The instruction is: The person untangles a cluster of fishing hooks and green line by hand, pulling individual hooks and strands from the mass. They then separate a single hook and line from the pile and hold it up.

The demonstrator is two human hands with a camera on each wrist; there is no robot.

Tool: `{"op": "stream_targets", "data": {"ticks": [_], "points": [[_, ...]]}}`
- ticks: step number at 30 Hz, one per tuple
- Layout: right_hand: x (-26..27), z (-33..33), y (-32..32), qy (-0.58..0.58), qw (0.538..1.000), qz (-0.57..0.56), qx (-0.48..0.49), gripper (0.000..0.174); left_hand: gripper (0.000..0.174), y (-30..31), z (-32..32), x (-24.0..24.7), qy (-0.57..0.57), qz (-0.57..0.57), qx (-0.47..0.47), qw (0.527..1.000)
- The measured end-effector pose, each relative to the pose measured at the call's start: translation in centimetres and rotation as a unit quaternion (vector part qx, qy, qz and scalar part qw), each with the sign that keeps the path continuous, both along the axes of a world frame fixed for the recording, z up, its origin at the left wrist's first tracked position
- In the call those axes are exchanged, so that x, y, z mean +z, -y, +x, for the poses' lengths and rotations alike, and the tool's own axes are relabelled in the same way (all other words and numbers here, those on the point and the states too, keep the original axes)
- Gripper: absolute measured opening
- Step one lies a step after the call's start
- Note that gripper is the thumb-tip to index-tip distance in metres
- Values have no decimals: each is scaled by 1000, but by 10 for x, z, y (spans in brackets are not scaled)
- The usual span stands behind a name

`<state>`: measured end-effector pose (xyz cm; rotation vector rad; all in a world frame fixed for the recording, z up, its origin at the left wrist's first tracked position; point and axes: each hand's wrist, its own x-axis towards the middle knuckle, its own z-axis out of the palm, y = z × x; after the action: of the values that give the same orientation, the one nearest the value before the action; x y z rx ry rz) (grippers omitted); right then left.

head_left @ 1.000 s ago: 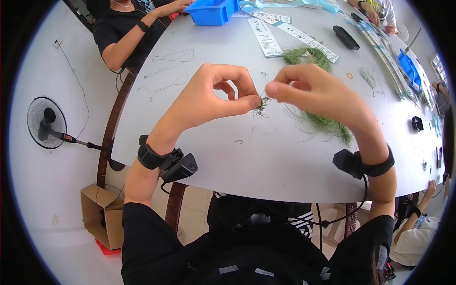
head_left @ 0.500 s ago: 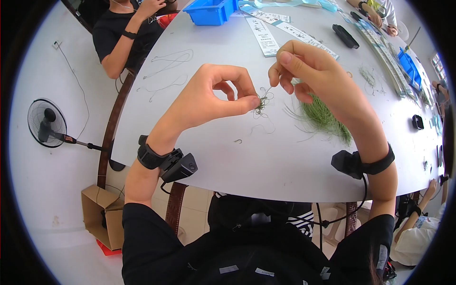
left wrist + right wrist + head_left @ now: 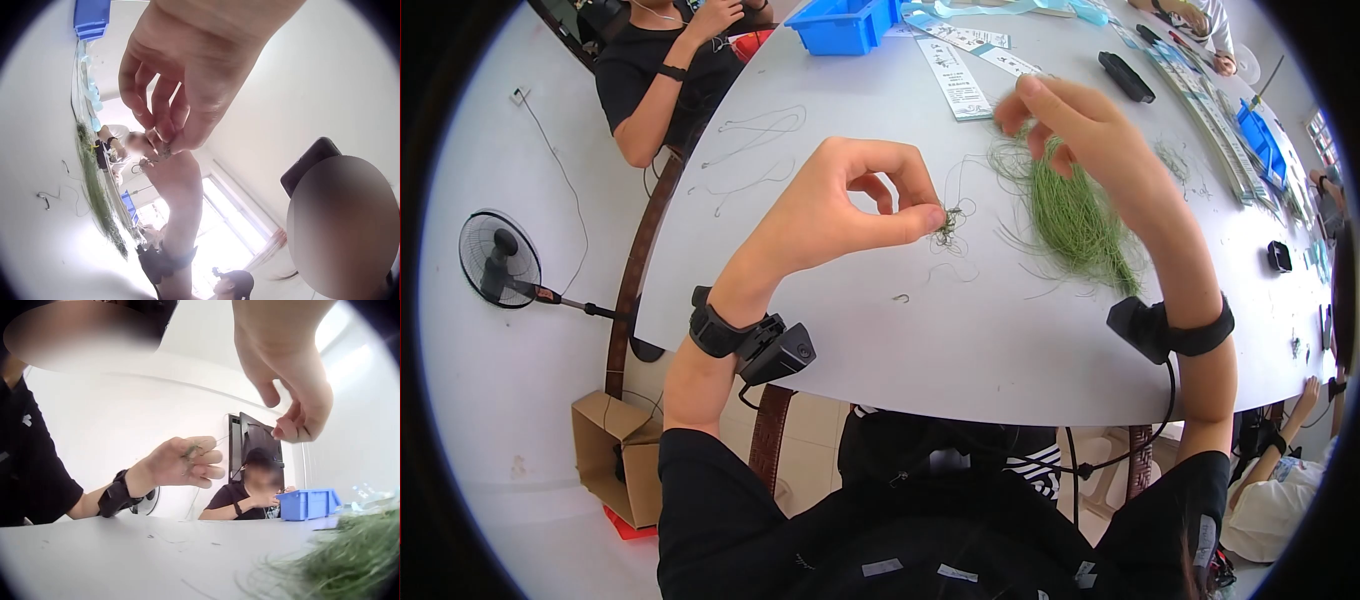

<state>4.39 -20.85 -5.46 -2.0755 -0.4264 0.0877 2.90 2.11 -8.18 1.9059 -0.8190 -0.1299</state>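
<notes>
My left hand (image 3: 855, 195) pinches a small tangle of fishing hooks and green line (image 3: 946, 228) between thumb and fingertips, above the table. Thin loops hang from it. To the right and farther forward, my right hand (image 3: 1070, 120) is raised with bent fingers, over the far end of a bundle of green line (image 3: 1075, 225). A fine fishing line (image 3: 963, 168) runs from the tangle towards its fingertips; its far end is lost against the hand and bundle. In the right wrist view, the left hand (image 3: 181, 461) shows the tangle against its fingers.
A loose fish hook (image 3: 901, 297) lies on the white table (image 3: 850, 350) in front. Hooked lines (image 3: 755, 135) are laid out to the left. Printed card strips (image 3: 953, 80), a blue bin (image 3: 840, 28) and a black case (image 3: 1127, 77) stand farther back. Other people sit around.
My right hand has moved from beside the tangle up and to the right, with line trailing out behind it. The left hand stays in place, still pinching the tangle.
</notes>
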Motion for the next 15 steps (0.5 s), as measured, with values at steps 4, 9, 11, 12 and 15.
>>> {"op": "stream_targets", "data": {"ticks": [4, 9, 11, 12, 15], "points": [[13, -2, 0, -75, 975, -165, 124, 38, 12, -1, 0, -1, -3, -9, -1, 1000], [-20, 0, -9, 25, 982, -52, 178, 31, 12, 0, 1, -3, -12, -14, -9, 1000], [-18, -2, -11, -11, 989, -22, 149, 27, 12, 1, 1, -3, -9, -16, -12, 1000], [-12, -5, -12, -33, 991, -2, 127, 25, 12, 1, 1, -3, -9, -11, -11, 1000], [-7, -8, -11, -52, 989, 65, 122, 22, 12, 1, 0, -1, -8, -3, -9, 1000]]}}
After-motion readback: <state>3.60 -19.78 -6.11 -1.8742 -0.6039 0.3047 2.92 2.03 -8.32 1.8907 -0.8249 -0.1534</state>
